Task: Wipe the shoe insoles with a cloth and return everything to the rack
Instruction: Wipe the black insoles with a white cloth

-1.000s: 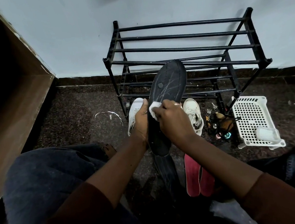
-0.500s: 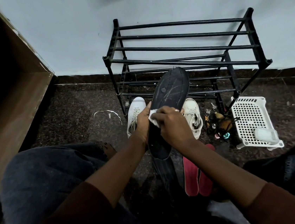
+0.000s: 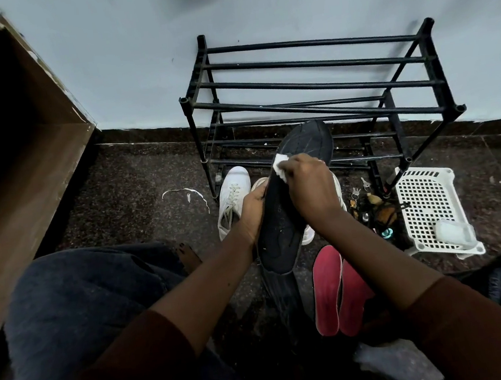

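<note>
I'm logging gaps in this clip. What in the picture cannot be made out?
Head view:
second white shoe: mostly hidden behind the black insole and right hand.
cloth: largely covered by the right hand.
left hand: fingers hidden behind the insole.
clutter beside the white basket: too small and dark to identify.

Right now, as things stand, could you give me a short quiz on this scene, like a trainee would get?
1. True or false: the right hand presses the cloth on the black insole.
2. The pair of insoles lying on the floor is: A red, B green, C yellow.
3. Which hand grips the black insole at its side?
Key: 1 true; 2 A; 3 the left hand.
</note>
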A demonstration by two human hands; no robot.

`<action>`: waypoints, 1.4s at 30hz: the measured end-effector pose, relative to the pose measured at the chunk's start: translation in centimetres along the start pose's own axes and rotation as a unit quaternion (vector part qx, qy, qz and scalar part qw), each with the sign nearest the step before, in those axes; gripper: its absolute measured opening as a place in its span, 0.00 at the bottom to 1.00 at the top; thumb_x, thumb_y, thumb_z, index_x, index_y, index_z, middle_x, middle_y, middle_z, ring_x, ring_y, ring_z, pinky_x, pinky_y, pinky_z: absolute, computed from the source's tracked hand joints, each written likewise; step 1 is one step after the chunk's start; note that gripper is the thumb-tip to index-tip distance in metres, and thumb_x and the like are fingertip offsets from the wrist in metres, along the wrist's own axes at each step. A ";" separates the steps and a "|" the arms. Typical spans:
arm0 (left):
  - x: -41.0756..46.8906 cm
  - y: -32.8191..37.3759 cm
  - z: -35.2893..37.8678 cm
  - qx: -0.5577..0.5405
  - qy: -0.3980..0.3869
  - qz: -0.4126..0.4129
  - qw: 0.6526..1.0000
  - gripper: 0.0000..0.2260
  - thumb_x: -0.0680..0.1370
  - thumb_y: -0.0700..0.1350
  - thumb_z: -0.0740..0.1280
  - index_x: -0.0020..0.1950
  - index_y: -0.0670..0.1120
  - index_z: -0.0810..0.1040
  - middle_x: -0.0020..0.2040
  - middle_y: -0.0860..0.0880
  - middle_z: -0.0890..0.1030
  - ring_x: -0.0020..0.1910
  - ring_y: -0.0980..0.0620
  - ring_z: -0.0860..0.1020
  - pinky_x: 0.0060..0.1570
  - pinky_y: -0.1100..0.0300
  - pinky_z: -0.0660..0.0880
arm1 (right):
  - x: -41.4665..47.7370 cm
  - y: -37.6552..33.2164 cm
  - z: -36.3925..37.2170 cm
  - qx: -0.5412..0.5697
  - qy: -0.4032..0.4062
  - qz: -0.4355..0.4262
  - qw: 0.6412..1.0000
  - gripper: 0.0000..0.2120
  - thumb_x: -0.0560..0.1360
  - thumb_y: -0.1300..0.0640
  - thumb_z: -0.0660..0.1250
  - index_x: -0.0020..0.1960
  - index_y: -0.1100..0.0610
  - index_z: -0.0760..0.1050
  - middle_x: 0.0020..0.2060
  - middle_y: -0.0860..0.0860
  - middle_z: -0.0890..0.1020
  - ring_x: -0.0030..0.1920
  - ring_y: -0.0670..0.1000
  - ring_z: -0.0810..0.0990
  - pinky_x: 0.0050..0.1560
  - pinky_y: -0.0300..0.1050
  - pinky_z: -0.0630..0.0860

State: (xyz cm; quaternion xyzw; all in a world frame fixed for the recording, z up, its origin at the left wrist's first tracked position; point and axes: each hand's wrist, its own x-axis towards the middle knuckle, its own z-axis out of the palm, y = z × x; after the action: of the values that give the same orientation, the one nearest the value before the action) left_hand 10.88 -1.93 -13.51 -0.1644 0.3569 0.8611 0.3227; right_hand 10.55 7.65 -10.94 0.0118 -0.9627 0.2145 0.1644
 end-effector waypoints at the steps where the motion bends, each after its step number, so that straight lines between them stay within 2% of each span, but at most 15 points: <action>1: 0.0 0.1 -0.1 -0.004 0.000 0.001 1.000 0.24 0.81 0.48 0.53 0.37 0.41 0.83 0.34 0.43 0.82 0.35 0.48 0.80 0.40 0.61 0.76 | -0.1 -0.1 0.1 0.000 0.002 -0.005 1.000 0.09 0.69 0.70 0.66 0.44 0.62 0.82 0.39 0.59 0.81 0.37 0.62 0.78 0.36 0.48 0.72; 3: -0.1 0.1 -0.2 -0.016 -0.001 -0.002 1.000 0.21 0.80 0.48 0.55 0.39 0.41 0.83 0.36 0.43 0.82 0.36 0.49 0.80 0.43 0.59 0.75 | -0.7 -0.2 0.2 0.006 0.002 -0.017 1.000 0.10 0.66 0.72 0.66 0.42 0.62 0.82 0.38 0.59 0.81 0.36 0.62 0.77 0.35 0.48 0.72; 5: -0.3 0.2 0.0 -0.015 0.004 0.011 1.000 0.20 0.77 0.47 0.56 0.38 0.40 0.84 0.35 0.43 0.82 0.35 0.49 0.81 0.41 0.62 0.77 | -1.5 -0.3 0.3 0.021 -0.015 -0.028 0.999 0.12 0.63 0.74 0.67 0.41 0.62 0.82 0.38 0.58 0.81 0.37 0.62 0.77 0.36 0.49 0.73; 9: 0.0 0.9 -0.5 -0.039 -0.003 0.049 0.998 0.28 0.83 0.47 0.49 0.37 0.38 0.84 0.36 0.43 0.83 0.33 0.50 0.82 0.37 0.62 0.79 | -4.1 -1.2 0.3 0.055 -0.037 -0.077 0.995 0.16 0.58 0.75 0.67 0.40 0.60 0.82 0.37 0.55 0.81 0.35 0.59 0.78 0.36 0.43 0.71; 12: 0.0 1.0 -0.6 -0.001 -0.003 0.032 0.999 0.31 0.83 0.53 0.48 0.40 0.40 0.85 0.41 0.42 0.84 0.39 0.48 0.83 0.43 0.60 0.80 | -5.8 -1.4 0.2 0.062 -0.025 -0.081 0.994 0.15 0.58 0.72 0.67 0.40 0.58 0.82 0.38 0.52 0.82 0.37 0.57 0.79 0.39 0.46 0.72; 16: -0.1 0.7 -0.4 0.025 0.003 0.054 0.998 0.32 0.84 0.52 0.45 0.38 0.43 0.86 0.40 0.44 0.84 0.38 0.51 0.83 0.44 0.61 0.79 | -5.2 -0.8 0.1 -0.008 0.002 -0.087 0.996 0.07 0.64 0.64 0.71 0.41 0.55 0.81 0.37 0.50 0.82 0.37 0.54 0.80 0.44 0.45 0.61; 19: -0.2 0.4 -0.5 0.027 -0.002 0.032 0.999 0.31 0.83 0.55 0.48 0.42 0.42 0.86 0.42 0.43 0.83 0.41 0.50 0.82 0.46 0.60 0.78 | -3.1 -0.4 0.0 -0.055 0.014 -0.071 0.996 0.03 0.65 0.62 0.69 0.34 0.55 0.79 0.31 0.50 0.80 0.35 0.54 0.79 0.41 0.45 0.61; 22: -0.4 0.2 0.2 0.038 -0.022 0.072 0.996 0.32 0.84 0.47 0.46 0.33 0.46 0.85 0.34 0.48 0.83 0.34 0.54 0.82 0.38 0.65 0.78 | -1.0 -0.4 -0.4 -0.078 0.002 -0.006 0.997 0.07 0.61 0.66 0.70 0.29 0.57 0.77 0.26 0.53 0.79 0.33 0.57 0.77 0.36 0.43 0.61; 24: -0.4 0.1 0.4 0.038 -0.014 0.085 0.996 0.33 0.84 0.45 0.45 0.31 0.47 0.85 0.33 0.48 0.83 0.33 0.55 0.82 0.36 0.66 0.78 | -0.6 -0.8 -0.6 -0.068 -0.003 0.013 0.998 0.08 0.59 0.69 0.69 0.27 0.59 0.75 0.23 0.56 0.76 0.29 0.57 0.75 0.33 0.40 0.58; 27: 0.1 0.4 -0.4 0.013 -0.001 0.060 0.998 0.29 0.84 0.51 0.48 0.40 0.43 0.86 0.40 0.45 0.84 0.40 0.51 0.83 0.45 0.61 0.79 | -1.2 -1.4 -0.3 -0.031 -0.003 0.009 0.999 0.10 0.60 0.70 0.69 0.28 0.59 0.71 0.25 0.57 0.75 0.28 0.58 0.75 0.30 0.40 0.55; 30: -0.1 0.6 -0.4 0.006 0.026 0.058 0.998 0.24 0.83 0.52 0.51 0.49 0.41 0.82 0.45 0.44 0.82 0.44 0.49 0.81 0.51 0.57 0.76 | -2.7 -1.9 -0.2 0.003 0.008 -0.022 1.000 0.08 0.60 0.70 0.68 0.29 0.59 0.72 0.25 0.56 0.75 0.28 0.57 0.74 0.27 0.39 0.56; 34: -0.1 1.0 -0.9 0.004 0.037 0.070 0.997 0.27 0.83 0.51 0.52 0.39 0.41 0.85 0.39 0.44 0.84 0.37 0.50 0.83 0.43 0.60 0.79 | -5.4 -3.2 -0.1 0.050 0.004 -0.102 0.994 0.06 0.60 0.68 0.64 0.31 0.59 0.74 0.29 0.53 0.77 0.31 0.55 0.75 0.30 0.43 0.62; 38: -0.3 1.1 -1.2 0.013 0.019 0.074 0.997 0.30 0.83 0.49 0.49 0.32 0.44 0.85 0.36 0.47 0.84 0.34 0.53 0.83 0.39 0.64 0.79 | -6.4 -2.7 0.4 0.092 0.018 -0.162 0.982 0.08 0.62 0.70 0.63 0.37 0.62 0.78 0.35 0.55 0.81 0.36 0.57 0.79 0.34 0.48 0.74; 40: -0.3 1.0 -1.1 -0.004 0.008 0.062 0.998 0.28 0.83 0.48 0.50 0.34 0.42 0.85 0.35 0.46 0.83 0.33 0.52 0.82 0.37 0.63 0.80 | -5.9 -2.5 0.2 0.070 0.022 -0.185 0.980 0.07 0.65 0.67 0.61 0.38 0.62 0.78 0.35 0.55 0.81 0.35 0.57 0.78 0.30 0.47 0.75; 42: -0.4 0.8 -0.7 -0.024 0.005 0.057 0.998 0.23 0.81 0.48 0.51 0.40 0.41 0.83 0.35 0.45 0.81 0.35 0.51 0.80 0.40 0.62 0.78 | -4.7 -3.0 -0.3 0.029 0.025 -0.176 0.984 0.08 0.66 0.66 0.62 0.41 0.62 0.79 0.34 0.55 0.80 0.32 0.56 0.78 0.27 0.43 0.74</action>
State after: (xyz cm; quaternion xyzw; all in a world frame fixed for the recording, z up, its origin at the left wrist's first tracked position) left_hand 10.65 -3.03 -13.34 -0.1562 0.3464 0.8854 0.2676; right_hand 15.38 4.81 -11.00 0.1809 -0.9345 0.2106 0.2229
